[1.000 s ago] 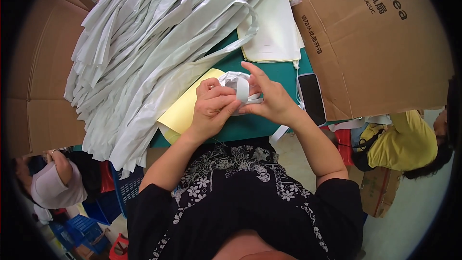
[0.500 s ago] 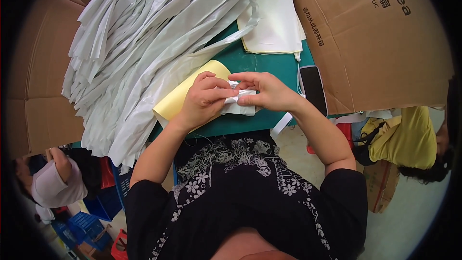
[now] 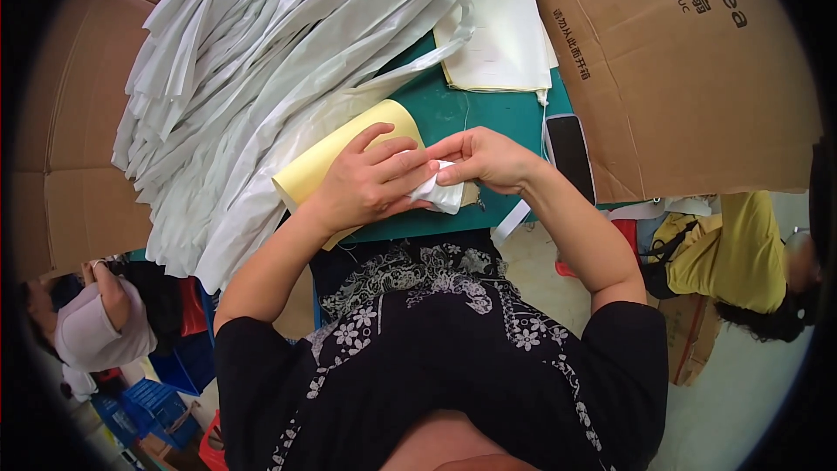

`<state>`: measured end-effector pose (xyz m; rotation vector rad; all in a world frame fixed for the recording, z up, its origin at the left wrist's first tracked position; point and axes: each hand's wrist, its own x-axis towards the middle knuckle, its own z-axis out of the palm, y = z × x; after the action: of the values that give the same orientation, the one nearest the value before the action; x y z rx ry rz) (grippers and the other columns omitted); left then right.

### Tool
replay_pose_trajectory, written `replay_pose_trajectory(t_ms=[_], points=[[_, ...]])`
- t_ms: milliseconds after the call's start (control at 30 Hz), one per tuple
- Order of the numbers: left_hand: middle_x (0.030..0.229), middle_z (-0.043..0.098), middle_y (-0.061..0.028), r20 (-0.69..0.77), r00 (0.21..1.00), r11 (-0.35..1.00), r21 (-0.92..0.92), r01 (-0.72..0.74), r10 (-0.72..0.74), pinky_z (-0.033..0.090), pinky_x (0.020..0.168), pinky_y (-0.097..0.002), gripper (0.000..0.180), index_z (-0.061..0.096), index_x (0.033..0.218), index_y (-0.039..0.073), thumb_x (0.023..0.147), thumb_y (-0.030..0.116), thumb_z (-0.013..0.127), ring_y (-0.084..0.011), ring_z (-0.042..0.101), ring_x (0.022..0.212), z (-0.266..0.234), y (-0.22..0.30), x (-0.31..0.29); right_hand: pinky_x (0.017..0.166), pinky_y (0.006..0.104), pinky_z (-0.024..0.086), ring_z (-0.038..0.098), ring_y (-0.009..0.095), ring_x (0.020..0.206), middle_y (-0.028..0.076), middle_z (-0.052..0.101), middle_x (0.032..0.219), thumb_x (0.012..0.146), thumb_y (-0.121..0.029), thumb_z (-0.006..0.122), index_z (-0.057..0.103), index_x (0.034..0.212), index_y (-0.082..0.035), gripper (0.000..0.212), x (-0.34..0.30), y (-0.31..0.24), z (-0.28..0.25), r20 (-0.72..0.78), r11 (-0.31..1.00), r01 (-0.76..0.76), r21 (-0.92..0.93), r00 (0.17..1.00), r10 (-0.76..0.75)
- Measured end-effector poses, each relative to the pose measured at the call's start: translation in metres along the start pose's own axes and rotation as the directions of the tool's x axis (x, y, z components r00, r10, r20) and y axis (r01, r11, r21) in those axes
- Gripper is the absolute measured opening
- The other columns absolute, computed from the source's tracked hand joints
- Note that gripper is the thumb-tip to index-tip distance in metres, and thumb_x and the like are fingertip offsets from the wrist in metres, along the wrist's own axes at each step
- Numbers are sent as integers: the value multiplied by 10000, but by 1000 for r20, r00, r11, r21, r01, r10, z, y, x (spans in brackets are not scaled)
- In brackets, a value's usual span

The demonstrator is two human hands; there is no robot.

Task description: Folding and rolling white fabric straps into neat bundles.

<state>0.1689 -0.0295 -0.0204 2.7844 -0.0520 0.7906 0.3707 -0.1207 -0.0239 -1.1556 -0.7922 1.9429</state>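
Green counter (image 3: 510, 113): above its near edge your left hand (image 3: 370, 179) and right hand (image 3: 493, 161) pinch the white piece (image 3: 448, 199), presumably so it stays bunched (strips (image 3: 288, 78) heaped leftward leave you room).

You're in a blk top (image 3: 445, 362), short sleeves (image 3: 623, 336), wht flowers (image 3: 348, 333) down both sides, dense wht scrollwork (image 3: 410, 279) on lower front, forearms (image 3: 582, 240) bare.

Pale floor (image 3: 719, 401) below a green table (image 3: 510, 113).
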Motion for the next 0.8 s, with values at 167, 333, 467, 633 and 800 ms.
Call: replay_pose_trajectory(t_ms=[167, 333, 467, 633, 800], points=[[936, 556, 18, -85, 989, 986, 124, -107, 118, 436, 841, -382, 382, 629, 1014, 142, 647, 230, 686, -156, 555, 858, -8, 0, 2, 817, 264, 496, 617, 145, 908, 101, 624, 1032, 842, -116, 616, 537, 1152, 48, 360, 1, 0, -5, 66, 978, -58, 200, 997, 46], [915, 551, 15, -92, 981, 981, 111, -162, 172, 425, 828, -374, 319, 641, 992, 154, 687, 243, 672, -161, 543, 852, -10, -5, 0, 752, 256, 515, 622, 139, 879, 95, 617, 994, 837, -88, 615, 524, 1106, 30, 308, 2, -1, 6, -9, 963, -43, 265, 999, 47], [866, 575, 16, 63, 998, 992, -122, -15, 23, 376, 869, -417, 312, 676, 977, 183, 718, 356, 689, -176, 532, 861, -24, -7, 4, 750, 262, 521, 624, 138, 853, 106, 617, 994, 833, -65, 608, 523, 1110, 41, 309, 2, 1, 13, -130, 989, -4, 148, 991, 24], [852, 568, 31, -36, 999, 999, 30, 23, -22, 391, 847, -394, 243, 672, 903, 179, 712, 329, 684, -159, 542, 850, -16, 1, -3, 768, 275, 522, 626, 145, 842, 109, 620, 994, 840, -71, 598, 545, 1107, 48, 297, 7, 6, 19, -221, 995, 31, 94, 975, -10], [825, 552, 40, -63, 990, 967, 228, -111, 128, 409, 814, -357, 154, 657, 819, 134, 719, 250, 666, -135, 545, 827, -22, 3, -5, 746, 285, 531, 631, 158, 833, 109, 629, 969, 863, -119, 590, 560, 1085, 56, 284, 5, 11, 31, -184, 954, -1, 298, 981, 58]])
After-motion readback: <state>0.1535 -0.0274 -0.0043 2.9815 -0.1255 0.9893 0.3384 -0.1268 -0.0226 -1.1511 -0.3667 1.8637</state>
